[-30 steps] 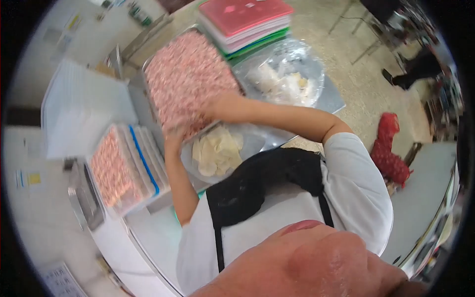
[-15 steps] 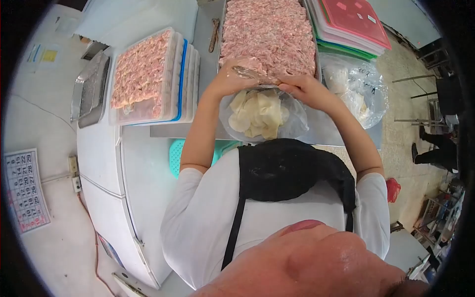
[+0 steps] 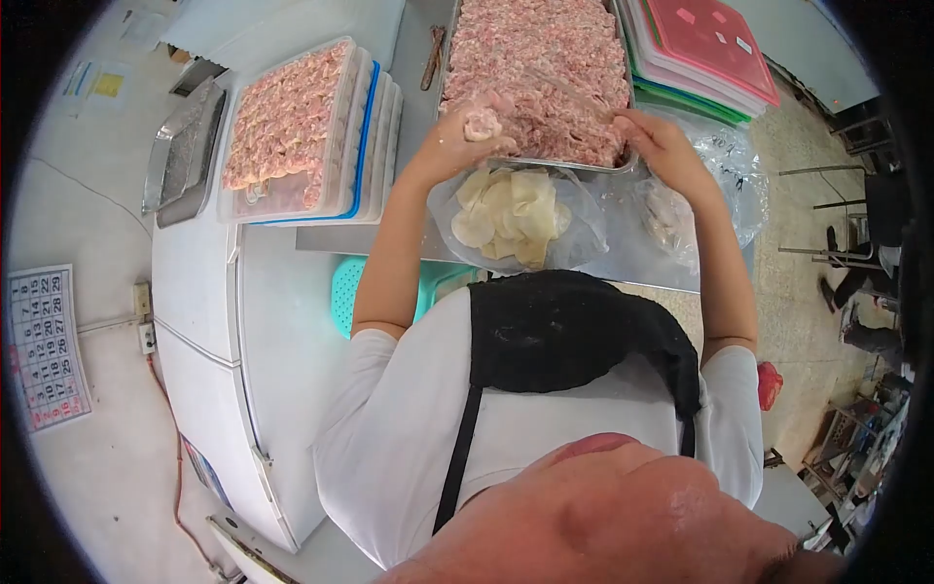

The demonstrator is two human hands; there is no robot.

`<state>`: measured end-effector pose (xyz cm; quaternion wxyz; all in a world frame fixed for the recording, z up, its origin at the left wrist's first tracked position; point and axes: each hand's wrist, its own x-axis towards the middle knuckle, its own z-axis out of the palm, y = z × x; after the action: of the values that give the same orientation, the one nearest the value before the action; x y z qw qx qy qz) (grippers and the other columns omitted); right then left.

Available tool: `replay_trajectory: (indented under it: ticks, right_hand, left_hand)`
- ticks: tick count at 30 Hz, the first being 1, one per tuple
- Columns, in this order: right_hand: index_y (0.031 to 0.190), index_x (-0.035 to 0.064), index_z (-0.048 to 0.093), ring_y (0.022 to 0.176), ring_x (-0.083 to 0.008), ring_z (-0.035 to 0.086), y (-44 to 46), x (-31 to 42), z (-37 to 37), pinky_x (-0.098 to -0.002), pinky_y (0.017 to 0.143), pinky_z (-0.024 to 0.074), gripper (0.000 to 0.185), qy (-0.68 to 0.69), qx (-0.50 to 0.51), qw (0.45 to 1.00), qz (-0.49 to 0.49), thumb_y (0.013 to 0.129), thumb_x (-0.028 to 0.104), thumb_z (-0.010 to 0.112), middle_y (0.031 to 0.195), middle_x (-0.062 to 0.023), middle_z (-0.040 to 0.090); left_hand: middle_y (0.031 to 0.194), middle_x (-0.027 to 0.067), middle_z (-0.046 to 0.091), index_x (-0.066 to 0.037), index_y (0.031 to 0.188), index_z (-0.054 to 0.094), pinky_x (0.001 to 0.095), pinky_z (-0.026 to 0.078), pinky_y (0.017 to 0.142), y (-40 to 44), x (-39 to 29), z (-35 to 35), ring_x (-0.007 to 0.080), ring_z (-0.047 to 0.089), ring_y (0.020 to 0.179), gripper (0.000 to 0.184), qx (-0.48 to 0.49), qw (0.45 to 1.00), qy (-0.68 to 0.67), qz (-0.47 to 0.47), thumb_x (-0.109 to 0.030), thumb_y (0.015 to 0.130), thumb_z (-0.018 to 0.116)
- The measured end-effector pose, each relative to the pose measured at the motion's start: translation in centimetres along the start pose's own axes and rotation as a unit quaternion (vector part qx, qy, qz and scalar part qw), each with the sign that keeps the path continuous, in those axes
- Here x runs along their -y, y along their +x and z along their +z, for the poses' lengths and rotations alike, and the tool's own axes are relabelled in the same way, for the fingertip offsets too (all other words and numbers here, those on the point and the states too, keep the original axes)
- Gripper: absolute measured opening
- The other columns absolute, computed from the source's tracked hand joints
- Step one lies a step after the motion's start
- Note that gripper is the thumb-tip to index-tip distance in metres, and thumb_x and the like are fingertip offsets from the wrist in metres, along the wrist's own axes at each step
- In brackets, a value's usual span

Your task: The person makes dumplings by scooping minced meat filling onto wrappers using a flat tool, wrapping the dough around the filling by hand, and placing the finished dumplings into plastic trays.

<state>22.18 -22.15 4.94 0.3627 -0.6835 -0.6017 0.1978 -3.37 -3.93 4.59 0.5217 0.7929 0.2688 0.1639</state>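
Observation:
My left hand (image 3: 457, 141) is curled around a small dumpling (image 3: 482, 124) with pink meat filling showing on top, over the near left corner of a metal tray (image 3: 574, 165). Pink minced meat (image 3: 535, 73) fills that tray. At its right edge, my right hand (image 3: 666, 151) is closed on a thin flat spatula (image 3: 574, 92), whose blurred blade reaches over the meat. Close to me, pale round dumpling wrappers (image 3: 511, 214) lie on a clear plastic bag (image 3: 579, 229).
Stacked plastic containers (image 3: 365, 146) stand at left, the top one holding rows of filled dumplings (image 3: 287, 117). Beyond them is a metal pan (image 3: 185, 156). A brown stick-like tool (image 3: 433, 58) lies left of the tray. Coloured lids (image 3: 705, 49) and a plastic bag (image 3: 725, 165) are at right.
My right hand has moved right, away from my left hand, and the spatula now extends over the meat. My left hand has turned, showing the dumpling's filled top.

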Motion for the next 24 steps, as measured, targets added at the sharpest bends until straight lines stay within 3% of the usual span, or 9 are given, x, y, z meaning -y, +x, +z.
replay_trajectory:
  ticks: [4,6,9,10,16,19,21,22,24]
  right_hand:
    - [0.087,-0.0002,0.058,0.071,-0.0271,0.061,-0.3,0.7,-2.3,-0.0367,0.065,0.0466,0.035,-0.164,0.028,0.986,-0.014,0.097,0.032,0.047,0.073,-0.015,0.06]
    - [0.083,0.0015,0.058,0.072,-0.0319,0.062,-0.5,-0.6,-2.4,-0.0406,0.064,0.0475,0.033,-0.327,-0.001,0.939,-0.107,0.095,0.031,0.048,0.073,-0.0159,0.061]
    - [0.081,0.0043,0.06,0.072,-0.0356,0.062,-0.6,-0.8,-2.6,-0.0469,0.064,0.048,0.03,-0.43,0.103,0.896,-0.044,0.093,0.029,0.048,0.073,-0.0169,0.062]
    - [0.079,0.0045,0.062,0.071,-0.0346,0.063,-0.9,-1.0,-2.0,-0.0463,0.062,0.0489,0.029,-0.426,0.113,0.896,-0.052,0.092,0.027,0.048,0.073,-0.017,0.063]
    - [0.076,0.0028,0.065,0.072,-0.0335,0.065,-1.6,-1.6,1.6,-0.0444,0.064,0.0499,0.03,-0.354,0.112,0.928,-0.04,0.09,0.025,0.05,0.075,-0.0186,0.065]
    - [0.085,0.0017,0.066,0.072,-0.0334,0.064,-0.6,-4.5,2.0,-0.0428,0.065,0.0479,0.033,-0.034,0.127,0.99,0.05,0.092,0.03,0.051,0.073,-0.018,0.064]
    - [0.094,0.0027,0.066,0.075,-0.033,0.063,0.0,-3.6,0.4,-0.0412,0.067,0.0472,0.032,0.01,0.131,0.985,0.112,0.092,0.031,0.053,0.076,-0.0175,0.064]
    - [0.098,0.0032,0.066,0.076,-0.0329,0.062,0.1,-2.2,-0.4,-0.0405,0.068,0.0469,0.032,0.032,0.133,0.98,0.145,0.093,0.032,0.053,0.077,-0.0173,0.064]
    - [0.103,0.0042,0.066,0.078,-0.0329,0.062,0.0,-0.5,-0.6,-0.0393,0.07,0.0474,0.03,0.042,0.096,0.994,0.042,0.092,0.03,0.055,0.083,-0.016,0.065]
  left_hand:
    - [0.088,0.0071,0.068,-0.002,0.11,0.061,0.0256,0.052,0.061,0.3,1.1,0.3,0.0113,0.064,0.071,0.038,-0.115,0.993,-0.035,-0.021,-0.013,0.077,0.075]
    - [0.092,0.0072,0.069,-0.001,0.109,0.06,0.0256,0.051,0.068,0.6,2.4,0.2,0.0119,0.064,0.08,0.034,-0.141,0.989,-0.024,0.041,-0.011,0.079,0.072]
    - [0.098,0.0087,0.068,-0.001,0.109,0.058,0.0257,0.051,0.073,0.4,2.3,0.1,0.0129,0.065,0.086,0.033,-0.137,0.99,-0.029,0.018,-0.013,0.081,0.072]
    - [0.101,0.0095,0.068,-0.001,0.109,0.057,0.0258,0.051,0.074,0.3,1.9,0.1,0.0132,0.065,0.087,0.035,-0.129,0.991,-0.035,-0.009,-0.014,0.081,0.072]
    - [0.102,0.0082,0.062,-0.003,0.129,0.045,0.0279,0.05,0.075,1.4,7.5,2.3,0.0138,0.06,0.083,0.059,-0.158,0.955,0.194,0.159,-0.023,0.081,0.073]
    - [0.104,0.0153,0.064,-0.002,0.131,0.044,0.0342,0.047,0.088,1.2,6.0,2.1,0.021,0.062,0.096,0.066,-0.057,0.993,0.066,-0.083,-0.025,0.077,0.075]
    - [0.103,0.0142,0.064,-0.004,0.128,0.05,0.033,0.047,0.087,0.8,4.2,2.4,0.0198,0.062,0.096,0.063,-0.059,0.994,0.025,-0.083,-0.024,0.075,0.077]
    - [0.103,0.0135,0.065,-0.004,0.126,0.052,0.0326,0.048,0.086,0.9,3.3,2.8,0.0194,0.062,0.096,0.061,-0.06,0.997,0.024,-0.045,-0.024,0.074,0.078]
    - [0.102,0.0119,0.066,-0.005,0.12,0.058,0.0323,0.048,0.084,1.3,1.7,3.5,0.0186,0.062,0.093,0.057,-0.065,0.994,0.042,0.074,-0.023,0.071,0.079]
